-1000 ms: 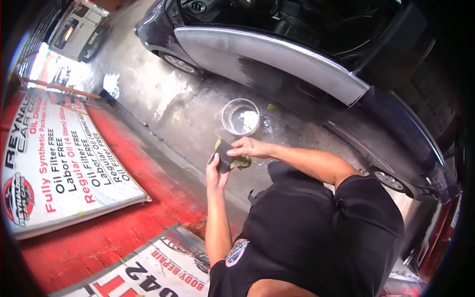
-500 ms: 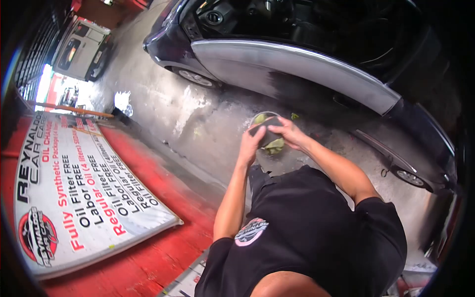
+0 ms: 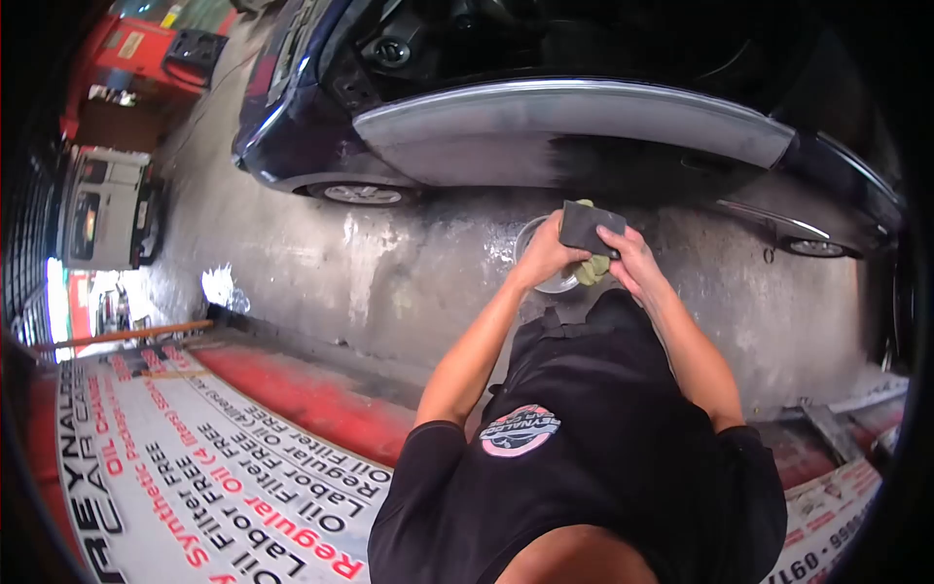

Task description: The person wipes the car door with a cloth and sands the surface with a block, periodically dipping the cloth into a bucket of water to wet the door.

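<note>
Both hands grip a dark grey rectangular sheet of sandpaper [image 3: 587, 227] in front of my body. My left hand [image 3: 547, 251] has its left edge, fingers closed on it. At the right edge, my right hand [image 3: 634, 261] pinches the sheet with the thumb on top. Below it in this view shows a crumpled yellow-green cloth [image 3: 591, 273], partly covered by the sheet and hands. A round pale container [image 3: 558, 285] is behind the hands, mostly hidden. Beyond them stands a dark car whose door [image 3: 467, 146] has a dull grey sanded-looking area.
The car's front wheel [image 3: 362, 195] and rear wheel [image 3: 815, 248] rest on the stained concrete floor [image 3: 292, 263]. A printed banner [image 3: 263, 477] lies along the red wall at left. A pale van [image 3: 102, 209] is parked at the far left.
My view has swung, so the car looks more level. The sandpaper now faces me more fully, its flat side showing, and both hands appear farther right.
</note>
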The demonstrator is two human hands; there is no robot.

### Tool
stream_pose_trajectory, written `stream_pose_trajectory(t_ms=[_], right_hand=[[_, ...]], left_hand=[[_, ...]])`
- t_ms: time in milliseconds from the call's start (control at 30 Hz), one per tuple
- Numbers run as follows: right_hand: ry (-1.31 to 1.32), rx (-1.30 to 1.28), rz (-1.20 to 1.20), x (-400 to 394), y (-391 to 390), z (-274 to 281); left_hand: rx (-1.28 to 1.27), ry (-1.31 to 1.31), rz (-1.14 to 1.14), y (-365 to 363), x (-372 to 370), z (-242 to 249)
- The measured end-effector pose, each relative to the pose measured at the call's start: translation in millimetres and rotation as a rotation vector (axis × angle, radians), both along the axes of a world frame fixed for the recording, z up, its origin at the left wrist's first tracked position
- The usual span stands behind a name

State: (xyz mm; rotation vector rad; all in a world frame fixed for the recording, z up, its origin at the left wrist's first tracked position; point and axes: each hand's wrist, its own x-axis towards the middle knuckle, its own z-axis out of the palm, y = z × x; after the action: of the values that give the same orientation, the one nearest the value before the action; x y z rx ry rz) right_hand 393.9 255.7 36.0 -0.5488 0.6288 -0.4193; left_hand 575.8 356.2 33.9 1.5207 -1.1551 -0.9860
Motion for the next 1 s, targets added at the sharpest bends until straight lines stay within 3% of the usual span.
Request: stream_pose_trajectory(t_ms=[67,200,300,433,567,633,667,733,767,833,1000], right_hand=[[0.182,-0.078,-0.032,-13,-1,-5],[0.306,-0.159,-0.23,-42,-20,-16],[0.204,-0.113,-0.465,-55,-43,-22],[0.067,-0.08,-0.461,-42,-79,-14],[-0.007,-0.059,-0.289,11,-122,-35],[0.095,-0.252,-0.13,56,-128,2],[0.101,-0.254,-0.113,76,-133,3],[0.166,-0.905,-0.057,110,-142,6],[0.172,-0.921,-0.038,120,-145,11],[0.268,-1.047,0.103,139,-145,27],[0.341,-0.885,0.077,150,-111,55]], left_hand=[[0.029,0.199,-0.043,-12,-3,0],[0.04,0.114,-0.13,-46,-6,-20],[0.13,0.122,-0.133,-69,-2,-25],[0.214,0.099,-0.059,-83,24,-16],[0.122,0.118,0.145,-73,59,-40],[0.093,0.312,0.382,-65,67,-47],[0.084,0.252,0.401,-61,74,-51],[0.103,0.392,0.513,-54,90,-50],[0.119,0.52,0.608,-54,101,-50],[0.045,0.43,0.804,-59,142,-84],[-0.338,0.295,1.106,-83,257,-64]])
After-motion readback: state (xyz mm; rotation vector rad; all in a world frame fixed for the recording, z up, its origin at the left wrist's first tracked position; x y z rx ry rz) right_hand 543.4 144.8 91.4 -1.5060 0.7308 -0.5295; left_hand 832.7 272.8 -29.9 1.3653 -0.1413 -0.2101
